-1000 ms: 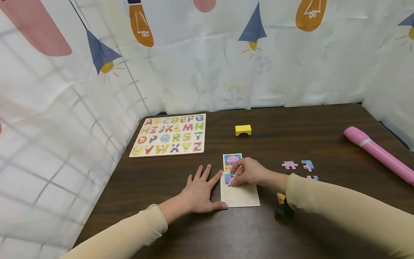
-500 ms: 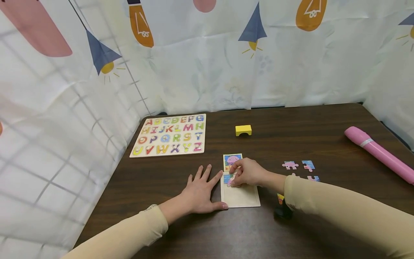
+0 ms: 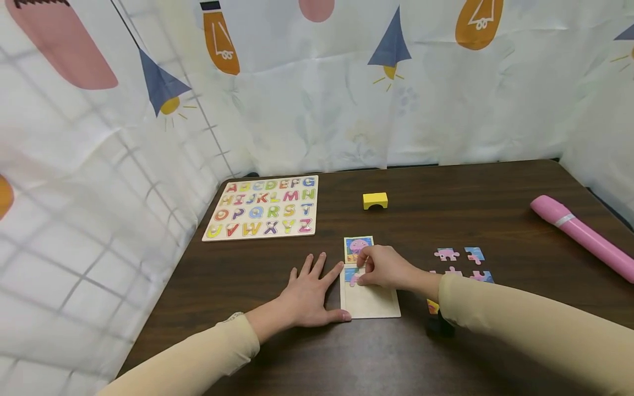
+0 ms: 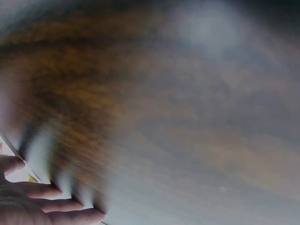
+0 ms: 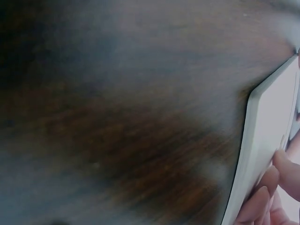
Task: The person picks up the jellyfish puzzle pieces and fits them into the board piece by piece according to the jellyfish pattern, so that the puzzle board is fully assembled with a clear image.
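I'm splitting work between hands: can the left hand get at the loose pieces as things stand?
Probably not directly: the right hand and right sleeve lie between the left hand and the loose pieces.

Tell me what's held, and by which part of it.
The right hand appears to pinch a puzzle piece by its right side; exact contact is hidden. The left hand grips nothing.
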A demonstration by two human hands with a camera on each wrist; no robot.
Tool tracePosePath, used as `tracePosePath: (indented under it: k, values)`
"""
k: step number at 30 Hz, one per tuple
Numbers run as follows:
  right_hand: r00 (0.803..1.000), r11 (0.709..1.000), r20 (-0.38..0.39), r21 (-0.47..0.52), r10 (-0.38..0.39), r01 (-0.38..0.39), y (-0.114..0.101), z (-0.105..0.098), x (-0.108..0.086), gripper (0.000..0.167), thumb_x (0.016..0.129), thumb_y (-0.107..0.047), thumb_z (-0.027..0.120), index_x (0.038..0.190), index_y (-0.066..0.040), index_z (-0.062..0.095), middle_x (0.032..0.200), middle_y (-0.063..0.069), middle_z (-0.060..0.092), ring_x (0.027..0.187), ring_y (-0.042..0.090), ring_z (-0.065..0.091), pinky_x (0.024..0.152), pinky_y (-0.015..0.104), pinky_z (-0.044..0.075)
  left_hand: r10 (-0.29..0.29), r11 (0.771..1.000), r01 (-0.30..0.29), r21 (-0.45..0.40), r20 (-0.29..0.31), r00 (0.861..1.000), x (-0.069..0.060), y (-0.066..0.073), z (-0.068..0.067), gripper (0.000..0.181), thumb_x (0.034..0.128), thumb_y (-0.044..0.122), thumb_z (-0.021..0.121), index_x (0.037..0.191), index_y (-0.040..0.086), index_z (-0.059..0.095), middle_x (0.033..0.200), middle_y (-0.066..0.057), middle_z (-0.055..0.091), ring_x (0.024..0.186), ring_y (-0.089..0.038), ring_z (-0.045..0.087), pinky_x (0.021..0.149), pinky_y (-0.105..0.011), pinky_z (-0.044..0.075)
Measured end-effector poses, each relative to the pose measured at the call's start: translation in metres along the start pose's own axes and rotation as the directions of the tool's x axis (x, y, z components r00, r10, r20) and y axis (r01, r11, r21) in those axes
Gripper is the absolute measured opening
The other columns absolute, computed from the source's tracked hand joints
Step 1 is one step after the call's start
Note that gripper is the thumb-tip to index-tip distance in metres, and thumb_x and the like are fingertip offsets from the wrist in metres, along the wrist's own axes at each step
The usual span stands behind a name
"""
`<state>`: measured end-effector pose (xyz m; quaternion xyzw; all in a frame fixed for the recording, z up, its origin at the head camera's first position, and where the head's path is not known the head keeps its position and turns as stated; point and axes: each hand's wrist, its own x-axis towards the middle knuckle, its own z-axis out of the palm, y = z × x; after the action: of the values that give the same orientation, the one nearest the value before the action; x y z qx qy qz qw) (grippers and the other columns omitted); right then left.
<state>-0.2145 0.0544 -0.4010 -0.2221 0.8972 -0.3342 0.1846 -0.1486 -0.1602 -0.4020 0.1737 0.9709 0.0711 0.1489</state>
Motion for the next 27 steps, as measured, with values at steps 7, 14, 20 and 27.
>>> tracePosePath:
  k: [7, 14, 20, 27]
  values:
    - [1.0, 1.0, -0.008, -0.002, 0.014, -0.014, 0.0, 0.002, 0.0017, 0.021, 0.082, -0.012, 0.086, 0.092, -0.008, 0.068, 0.068, 0.0, 0.058, 0.06, 0.011, 0.05, 0.053, 0.023, 0.038, -0.005, 1.0, 0.005, -0.004, 0.01, 1.0, 0.0005, 0.0011, -0.0007, 0.101, 0.0824, 0.08, 0.061, 0.163, 0.029, 0.028, 0.17, -0.019, 0.019, 0.156, -0.048, 0.016, 0.113, -0.072, 0.029]
    - [1.0, 1.0, -0.018, 0.008, 0.019, -0.019, 0.0001, 0.002, 0.0029, 0.02, 0.081, -0.012, 0.087, 0.089, -0.008, 0.069, 0.066, 0.0, 0.058, 0.06, 0.011, 0.05, 0.053, 0.024, 0.038, 0.001, 1.0, -0.001, -0.005, 0.005, 1.0, 0.0, 0.0009, -0.001, 0.102, 0.0824, 0.081, 0.06, 0.163, 0.028, 0.028, 0.17, -0.019, 0.019, 0.156, -0.048, 0.017, 0.113, -0.073, 0.029]
    - [1.0, 1.0, -0.009, 0.017, 0.027, -0.027, -0.0001, -0.0002, 0.0021, 0.021, 0.081, -0.013, 0.087, 0.089, -0.009, 0.069, 0.067, 0.0, 0.058, 0.061, 0.011, 0.05, 0.054, 0.023, 0.038, 0.002, 1.0, -0.002, -0.006, 0.003, 1.0, 0.0008, 0.0007, -0.0005, 0.102, 0.0823, 0.081, 0.06, 0.164, 0.029, 0.027, 0.17, -0.019, 0.018, 0.156, -0.048, 0.016, 0.113, -0.073, 0.029]
    - [0.999, 0.999, 0.002, 0.034, 0.037, -0.037, -0.001, 0.0002, 0.0021, 0.019, 0.081, -0.012, 0.086, 0.091, -0.008, 0.07, 0.068, 0.001, 0.059, 0.061, 0.012, 0.05, 0.053, 0.024, 0.038, 0.002, 1.0, -0.002, -0.006, 0.007, 1.0, 0.0005, -0.0001, 0.0001, 0.102, 0.0825, 0.081, 0.059, 0.164, 0.029, 0.026, 0.171, -0.019, 0.018, 0.156, -0.048, 0.016, 0.113, -0.073, 0.029]
